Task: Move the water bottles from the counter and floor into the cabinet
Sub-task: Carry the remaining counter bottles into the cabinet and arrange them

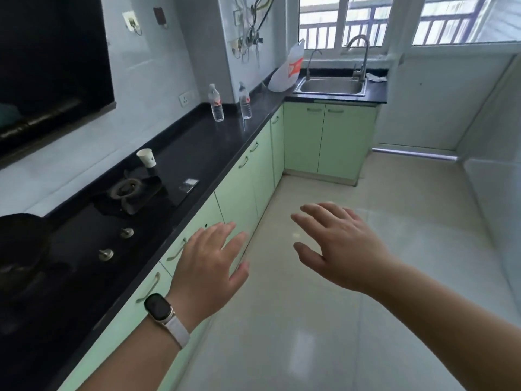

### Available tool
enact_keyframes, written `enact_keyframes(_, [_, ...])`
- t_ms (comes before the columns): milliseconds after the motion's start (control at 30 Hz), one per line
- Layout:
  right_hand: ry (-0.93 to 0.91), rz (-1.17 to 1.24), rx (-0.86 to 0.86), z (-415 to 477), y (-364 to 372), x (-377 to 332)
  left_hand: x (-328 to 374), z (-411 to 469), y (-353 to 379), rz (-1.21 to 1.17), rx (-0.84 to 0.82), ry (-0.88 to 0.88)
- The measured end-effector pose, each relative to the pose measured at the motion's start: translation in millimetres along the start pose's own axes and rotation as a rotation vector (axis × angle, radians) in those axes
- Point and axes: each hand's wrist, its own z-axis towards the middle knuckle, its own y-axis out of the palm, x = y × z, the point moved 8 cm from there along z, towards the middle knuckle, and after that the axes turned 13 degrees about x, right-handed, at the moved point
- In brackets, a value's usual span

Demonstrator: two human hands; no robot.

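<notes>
From the head view, both hands reach forward over the pale floor (324, 320) with nothing in them. The left hand (208, 261), a watch (159, 307) on its wrist, hovers in front of the green cabinet doors (245, 179), and its grip is spread with the fingers straight. The right hand (335, 246) is held beside it, apart from it, its grip likewise spread and the fingers relaxed.

Two water bottles stand upright on the black tabletop (197, 142), far from both hands and close to the wall corner: the left bottle (216, 104) and the right bottle (245, 101), near each other but not touching. Nearer along the tabletop sits a paper cup (146, 157), just behind a gas burner (127, 189), with a small packet (189, 184) to its right. At the far end a white plastic bag (287, 69) leans beside the steel sink (331, 86) under the window (366, 21). The cabinet doors are all closed.
</notes>
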Motion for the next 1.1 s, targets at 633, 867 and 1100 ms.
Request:
enact_keyframes(633, [0.047,-0.139,-0.061,247,167,78,-194,205,190,-0.152,0.026,0.057])
enact_keyframes(867, [0.051,-0.152,-0.039,341,215,94,-266,275,248,-0.162,0.012,0.099])
enact_keyframes(1100, [0.035,-0.139,-0.019,401,251,142,-291,331,303,-0.127,-0.01,0.126])
